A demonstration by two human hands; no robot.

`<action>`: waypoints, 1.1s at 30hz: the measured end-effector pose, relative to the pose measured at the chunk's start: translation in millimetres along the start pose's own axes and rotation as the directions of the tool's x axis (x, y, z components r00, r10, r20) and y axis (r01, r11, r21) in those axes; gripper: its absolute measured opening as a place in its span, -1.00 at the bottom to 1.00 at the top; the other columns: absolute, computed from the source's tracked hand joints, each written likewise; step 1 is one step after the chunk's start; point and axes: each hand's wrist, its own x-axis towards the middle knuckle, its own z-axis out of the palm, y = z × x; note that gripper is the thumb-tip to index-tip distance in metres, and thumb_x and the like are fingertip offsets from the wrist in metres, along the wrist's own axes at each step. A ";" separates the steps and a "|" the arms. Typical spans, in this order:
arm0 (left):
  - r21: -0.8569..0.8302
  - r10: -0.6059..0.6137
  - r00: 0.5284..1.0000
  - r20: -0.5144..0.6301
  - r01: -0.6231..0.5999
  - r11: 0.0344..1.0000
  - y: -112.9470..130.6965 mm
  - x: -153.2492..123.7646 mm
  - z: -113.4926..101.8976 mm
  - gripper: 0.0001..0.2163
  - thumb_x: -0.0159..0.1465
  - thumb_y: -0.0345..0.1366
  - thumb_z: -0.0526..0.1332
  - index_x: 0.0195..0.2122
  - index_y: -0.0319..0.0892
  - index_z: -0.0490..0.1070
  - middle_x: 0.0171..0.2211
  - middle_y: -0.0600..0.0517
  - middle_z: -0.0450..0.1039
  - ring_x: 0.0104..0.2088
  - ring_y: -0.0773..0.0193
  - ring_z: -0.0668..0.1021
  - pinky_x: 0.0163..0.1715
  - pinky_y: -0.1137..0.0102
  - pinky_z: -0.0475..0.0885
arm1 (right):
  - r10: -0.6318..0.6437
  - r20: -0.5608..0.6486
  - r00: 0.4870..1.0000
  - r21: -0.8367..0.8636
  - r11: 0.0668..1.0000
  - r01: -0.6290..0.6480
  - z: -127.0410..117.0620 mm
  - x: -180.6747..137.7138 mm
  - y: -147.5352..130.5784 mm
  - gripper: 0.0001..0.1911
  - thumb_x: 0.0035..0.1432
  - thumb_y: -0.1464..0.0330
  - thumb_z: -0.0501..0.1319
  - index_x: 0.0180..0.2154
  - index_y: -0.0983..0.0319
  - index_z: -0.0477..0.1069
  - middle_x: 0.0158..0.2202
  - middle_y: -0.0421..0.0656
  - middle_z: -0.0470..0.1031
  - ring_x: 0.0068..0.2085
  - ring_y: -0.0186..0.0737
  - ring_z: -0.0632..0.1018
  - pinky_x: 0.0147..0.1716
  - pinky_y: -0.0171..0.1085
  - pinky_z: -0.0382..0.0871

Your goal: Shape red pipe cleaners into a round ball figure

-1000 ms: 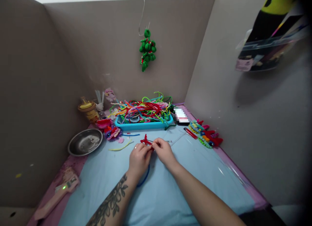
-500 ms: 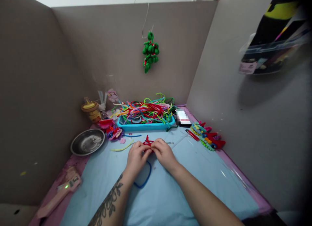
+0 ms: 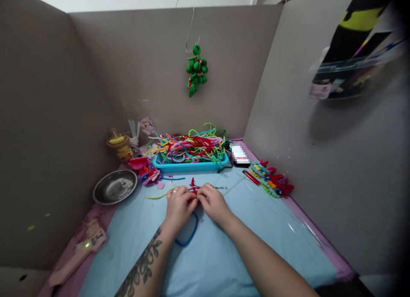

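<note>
Forearms: 2, reaching in from the near edge toward the tray; leafy tattoo on the left (image 3: pixel 144 263).
Device: pink handheld (image 3: pixel 77 260), green light lit, far out to the tray's near left.
Cloth: pale blue (image 3: pixel 272 233), spread in front of the tray.
Blue stem: fuzzy, curved (image 3: pixel 196 228), in front of the tray; 1 end hidden by the left wrist.
Left hand: (image 3: pixel 180 204) fingers curled, thumb and fingertips pinched closed on the red piece, in front of the tray.
Right hand: (image 3: pixel 214 203) curled likewise, fingertips nipping the same piece, close against the left's.
Red piece: fuzzy (image 3: pixel 192 182), straight in front of the tray, part standing up beyond the fingers; the rest covered, shape unclear.
Yellow stem: (image 3: pixel 156 197) flat, front-left of the tray.
Bowl: steel (image 3: pixel 110 198), small pale bits inside, left of the tray and nearer.
Cutter: red (image 3: pixel 251 178), front-right of the tray.
Fuzzy figures: colourful cluster (image 3: pixel 275 181), right of the tray.
Phone: (image 3: pixel 241 164) just beside the tray's right end, screen pixelated.
Tray: turquoise (image 3: pixel 192 167), heaped with many-coloured stems (image 3: pixel 198 143).
Ornament: green with red touches (image 3: pixel 197 71), hung above the tray.
</note>
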 end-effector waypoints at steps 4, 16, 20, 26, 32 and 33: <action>0.091 0.044 0.998 -0.045 -0.039 0.995 6.2 -1.6 -1.0 -0.89 0.16 -0.31 0.21 -0.49 -0.07 0.50 -0.45 0.01 0.43 -0.31 0.16 0.38 -0.20 0.18 0.09 | 0.095 -0.022 0.995 -0.083 0.992 -0.096 5.9 -1.1 -1.0 -0.83 0.10 0.53 0.06 -0.45 0.20 0.33 -0.43 -0.18 0.35 -0.33 -0.21 0.40 -0.32 -0.29 0.25; -0.450 -0.161 0.987 -0.009 0.139 0.882 -12.0 7.0 -7.9 -0.90 0.11 -0.28 0.22 -0.48 -0.13 0.51 -0.49 0.04 0.35 -0.35 0.21 0.42 -0.27 0.31 0.29 | 0.253 -0.240 0.937 0.286 0.941 -0.181 -22.8 6.1 11.6 -0.75 0.23 0.28 0.01 -0.25 0.21 0.42 -0.36 -0.12 0.50 -0.30 -0.19 0.51 -0.28 -0.25 0.37; -0.659 -0.248 0.966 0.071 0.232 0.715 -16.6 8.7 -12.9 -0.86 0.09 -0.23 0.25 -0.51 -0.17 0.48 -0.49 0.04 0.33 -0.39 0.26 0.41 -0.30 0.34 0.30 | 0.486 -0.488 0.725 0.470 0.846 -0.251 -38.8 12.9 31.1 -0.72 0.19 0.19 0.05 -0.30 0.25 0.40 -0.43 -0.14 0.44 -0.36 -0.21 0.48 -0.30 -0.23 0.38; -0.814 -0.143 0.942 0.303 0.334 0.475 -14.3 5.9 -9.2 -0.85 0.06 -0.23 0.27 -0.56 -0.18 0.46 -0.53 0.07 0.30 -0.47 0.32 0.38 -0.39 0.39 0.29 | -0.008 0.029 1.000 0.427 0.904 -0.006 -41.6 9.8 9.7 -0.85 0.07 0.36 0.25 -0.26 0.14 0.52 0.09 -0.09 0.31 0.12 -0.10 0.34 0.07 -0.11 0.22; -0.791 -0.023 0.884 0.466 0.428 0.437 -8.8 4.1 -6.3 -0.89 0.00 -0.27 0.28 -0.53 -0.22 0.49 -0.53 0.08 0.27 -0.47 0.35 0.34 -0.42 0.43 0.23 | -0.188 0.166 0.968 0.226 0.963 0.149 -36.4 5.4 -3.0 -0.85 0.03 0.44 0.29 -0.35 0.08 0.57 0.13 -0.16 0.28 0.24 -0.06 0.14 0.18 -0.01 0.06; -0.781 -0.020 0.874 0.485 0.443 0.441 -9.4 4.1 -6.1 -0.88 -0.01 -0.28 0.29 -0.54 -0.23 0.48 -0.54 0.09 0.26 -0.48 0.36 0.33 -0.43 0.43 0.22 | -0.210 0.167 0.963 0.212 0.962 0.173 -35.8 5.5 -0.5 -0.85 0.03 0.45 0.30 -0.35 0.09 0.57 0.12 -0.15 0.29 0.23 -0.06 0.15 0.17 -0.01 0.07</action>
